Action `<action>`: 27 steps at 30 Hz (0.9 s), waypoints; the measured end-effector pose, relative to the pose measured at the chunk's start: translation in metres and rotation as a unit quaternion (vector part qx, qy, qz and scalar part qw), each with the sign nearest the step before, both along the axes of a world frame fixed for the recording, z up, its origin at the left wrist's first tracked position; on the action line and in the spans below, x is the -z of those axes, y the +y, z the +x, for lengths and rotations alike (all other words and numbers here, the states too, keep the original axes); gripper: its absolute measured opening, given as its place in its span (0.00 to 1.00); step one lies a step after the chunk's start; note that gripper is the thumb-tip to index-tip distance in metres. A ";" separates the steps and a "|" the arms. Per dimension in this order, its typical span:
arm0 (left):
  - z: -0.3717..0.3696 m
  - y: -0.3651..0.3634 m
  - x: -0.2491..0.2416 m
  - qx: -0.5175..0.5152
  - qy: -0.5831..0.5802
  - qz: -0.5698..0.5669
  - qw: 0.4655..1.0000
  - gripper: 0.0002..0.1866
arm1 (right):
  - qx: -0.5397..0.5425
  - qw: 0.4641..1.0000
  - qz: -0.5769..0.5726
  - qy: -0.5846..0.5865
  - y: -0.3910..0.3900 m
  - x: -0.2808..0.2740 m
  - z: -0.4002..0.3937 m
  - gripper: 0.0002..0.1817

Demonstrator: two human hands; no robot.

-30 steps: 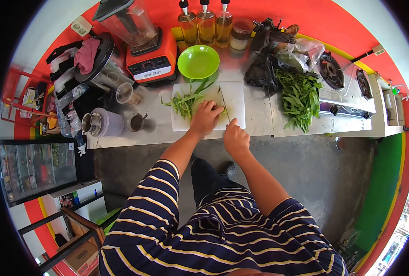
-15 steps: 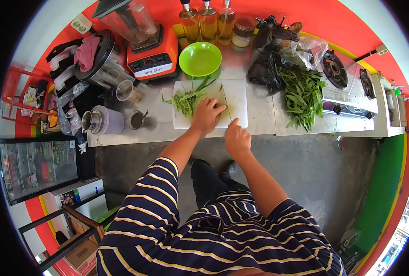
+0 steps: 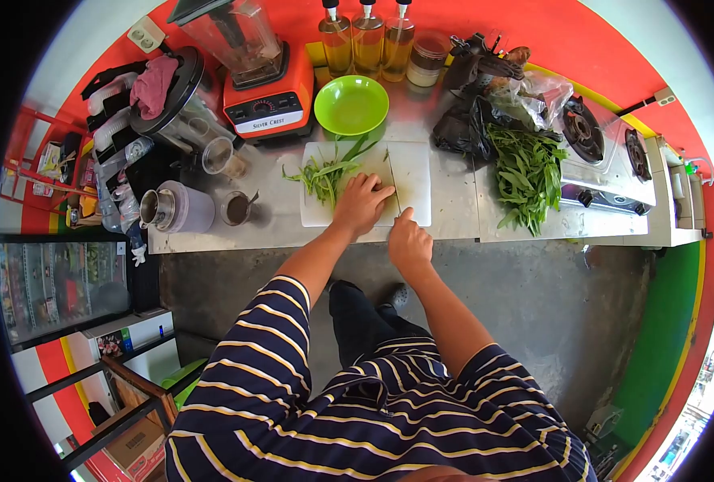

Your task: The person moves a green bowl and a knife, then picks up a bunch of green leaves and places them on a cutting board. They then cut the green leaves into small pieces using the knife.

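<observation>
A white cutting board [image 3: 416, 169] lies on the steel counter in front of me. Cut leafy green stems [image 3: 322, 178] are heaped on its left half, some long pieces pointing up and right. My left hand [image 3: 362, 204] presses down on the right end of the heap with fingers curled, covering the stems beneath. Closed around a handle near the board's front edge is my right hand [image 3: 411, 244]. It grips a knife [image 3: 395, 183], whose thin blade points away from me, just right of my left fingertips. Small green bits lie close to the blade.
Behind the board stands a green bowl [image 3: 351, 106], with a red blender [image 3: 267, 106] to its left. A pile of leafy greens [image 3: 527, 178] lies right, beside a gas stove [image 3: 602, 161]. A glass with a spoon [image 3: 236, 209] and a metal-topped container [image 3: 182, 210] stand left.
My right hand and the knife have shifted slightly left, nearer my left hand. My left hand stays on the stems. The whole view has moved a little.
</observation>
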State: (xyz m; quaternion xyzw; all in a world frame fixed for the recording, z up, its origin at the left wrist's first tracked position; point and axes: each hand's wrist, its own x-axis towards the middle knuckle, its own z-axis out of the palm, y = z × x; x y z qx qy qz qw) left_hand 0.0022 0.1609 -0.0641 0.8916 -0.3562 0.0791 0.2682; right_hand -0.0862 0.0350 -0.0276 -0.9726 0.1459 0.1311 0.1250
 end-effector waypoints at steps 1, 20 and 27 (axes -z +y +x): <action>0.000 0.000 -0.001 -0.003 -0.001 0.005 1.000 0.16 | 0.000 1.000 0.000 0.000 -0.002 -0.001 0.003 0.11; 0.000 -0.002 -0.001 -0.012 -0.010 0.004 1.000 0.11 | 0.006 1.000 0.010 -0.010 0.003 0.000 -0.005 0.12; 0.001 -0.003 0.001 -0.016 -0.011 -0.005 1.000 0.10 | -0.006 0.999 -0.008 -0.034 0.004 -0.009 -0.013 0.11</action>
